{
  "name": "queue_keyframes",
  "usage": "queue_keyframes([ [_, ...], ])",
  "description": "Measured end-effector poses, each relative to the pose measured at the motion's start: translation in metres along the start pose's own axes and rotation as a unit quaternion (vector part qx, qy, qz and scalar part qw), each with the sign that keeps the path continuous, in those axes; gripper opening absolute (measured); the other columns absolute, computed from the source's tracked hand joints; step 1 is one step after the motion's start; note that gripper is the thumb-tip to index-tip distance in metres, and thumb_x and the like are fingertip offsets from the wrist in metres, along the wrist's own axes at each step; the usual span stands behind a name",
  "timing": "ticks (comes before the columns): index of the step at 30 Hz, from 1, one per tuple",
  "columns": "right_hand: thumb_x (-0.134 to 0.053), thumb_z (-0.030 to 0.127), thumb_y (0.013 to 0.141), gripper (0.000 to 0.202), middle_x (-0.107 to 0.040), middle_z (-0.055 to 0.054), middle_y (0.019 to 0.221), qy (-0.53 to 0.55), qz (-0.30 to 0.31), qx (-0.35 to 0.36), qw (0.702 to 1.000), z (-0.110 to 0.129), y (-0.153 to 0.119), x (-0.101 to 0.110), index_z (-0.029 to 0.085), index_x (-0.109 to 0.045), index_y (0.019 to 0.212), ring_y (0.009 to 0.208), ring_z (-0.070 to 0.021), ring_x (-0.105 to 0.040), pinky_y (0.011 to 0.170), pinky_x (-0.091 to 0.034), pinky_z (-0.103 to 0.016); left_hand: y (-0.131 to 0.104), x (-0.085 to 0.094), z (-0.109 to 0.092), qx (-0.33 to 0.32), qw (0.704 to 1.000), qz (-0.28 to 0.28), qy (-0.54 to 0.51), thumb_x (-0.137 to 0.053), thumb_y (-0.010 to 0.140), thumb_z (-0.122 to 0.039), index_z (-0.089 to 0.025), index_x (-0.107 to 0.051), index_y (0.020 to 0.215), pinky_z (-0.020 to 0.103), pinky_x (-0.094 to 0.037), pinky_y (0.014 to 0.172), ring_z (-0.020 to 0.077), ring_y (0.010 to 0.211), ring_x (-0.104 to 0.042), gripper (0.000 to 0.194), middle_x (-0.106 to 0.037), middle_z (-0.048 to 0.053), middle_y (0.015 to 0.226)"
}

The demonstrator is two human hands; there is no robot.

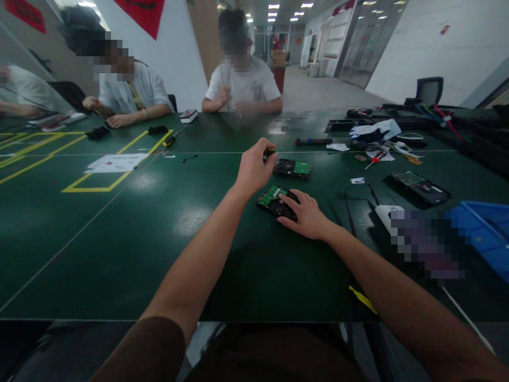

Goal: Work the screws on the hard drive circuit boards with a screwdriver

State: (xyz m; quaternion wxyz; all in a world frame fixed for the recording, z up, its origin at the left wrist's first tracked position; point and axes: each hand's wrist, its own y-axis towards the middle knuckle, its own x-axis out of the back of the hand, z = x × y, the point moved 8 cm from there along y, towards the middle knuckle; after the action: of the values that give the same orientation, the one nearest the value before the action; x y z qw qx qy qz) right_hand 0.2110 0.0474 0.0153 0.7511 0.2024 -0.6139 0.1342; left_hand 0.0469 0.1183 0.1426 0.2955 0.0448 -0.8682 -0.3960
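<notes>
My left hand (254,165) is closed around the handle of a screwdriver (271,152), black and yellow where it shows. Its thin shaft points down toward a hard drive (274,198) lying flat with its green circuit board up. Whether the tip touches a screw is too small to tell. My right hand (305,216) grips the right part of this drive against the table, index finger across the top and thumb along the near edge. Just beyond lies a second hard drive (293,168), also with green board showing.
On the green table (167,265), a third hard drive (419,187), a white cabled device (389,215) and a blue bin (483,228) sit at right. Farther back are a red screwdriver (376,159), a dark cylindrical tool (314,141) and gloves (376,130). Several people sit opposite.
</notes>
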Motion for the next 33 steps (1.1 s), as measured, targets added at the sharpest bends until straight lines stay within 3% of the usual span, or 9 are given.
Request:
queue_keyframes([
  [7, -0.044, 0.076, 0.098, 0.082, -0.036, -0.019, 0.165, 0.0, 0.0, -0.001, 1.0, 0.0006, 0.0002, 0.0006, 0.027, -0.039, 0.164, 0.148, -0.0447, -0.039, 0.12, -0.033, -0.062, 0.0006, 0.0029, -0.0023, -0.002, 1.0, -0.005, 0.007, -0.062, 0.093, -0.01, -0.023, -0.071, 0.11, 0.036, -0.058, 0.091, 0.0204, 0.099, -0.068, 0.023, -0.071, 0.008, 0.111],
  [12, -0.043, 0.077, 0.098, 0.082, -0.035, -0.017, 0.167, 0.001, 0.002, -0.001, 1.0, 0.0002, 0.0003, 0.0002, 0.029, -0.038, 0.164, 0.149, -0.0453, -0.038, 0.119, -0.033, -0.063, 0.0012, -0.0024, 0.0014, 0.024, 0.999, 0.021, -0.032, -0.068, 0.093, -0.017, -0.024, -0.071, 0.113, 0.034, -0.058, 0.084, 0.0186, 0.092, -0.069, 0.021, -0.074, 0.006, 0.113],
  [20, -0.046, 0.076, 0.098, 0.082, -0.036, -0.019, 0.166, -0.001, 0.002, -0.002, 1.0, -0.0003, 0.0005, 0.0, 0.028, -0.04, 0.163, 0.147, -0.0443, -0.039, 0.118, -0.033, -0.063, -0.0004, 0.0013, 0.0025, 0.059, 0.997, 0.01, -0.045, -0.082, 0.085, -0.027, -0.022, -0.066, 0.104, 0.033, -0.056, 0.08, 0.0164, 0.081, -0.069, 0.026, -0.075, 0.002, 0.096],
  [33, -0.044, 0.076, 0.098, 0.083, -0.035, -0.019, 0.166, -0.001, 0.002, -0.002, 1.0, -0.001, 0.0006, -0.0003, 0.027, -0.039, 0.164, 0.148, -0.0447, -0.039, 0.119, -0.034, -0.062, 0.0, 0.0005, -0.0002, 0.025, 0.998, 0.009, -0.048, -0.074, 0.09, -0.019, -0.023, -0.065, 0.098, 0.032, -0.053, 0.077, 0.0143, 0.073, -0.063, 0.013, -0.071, 0.0, 0.084],
])
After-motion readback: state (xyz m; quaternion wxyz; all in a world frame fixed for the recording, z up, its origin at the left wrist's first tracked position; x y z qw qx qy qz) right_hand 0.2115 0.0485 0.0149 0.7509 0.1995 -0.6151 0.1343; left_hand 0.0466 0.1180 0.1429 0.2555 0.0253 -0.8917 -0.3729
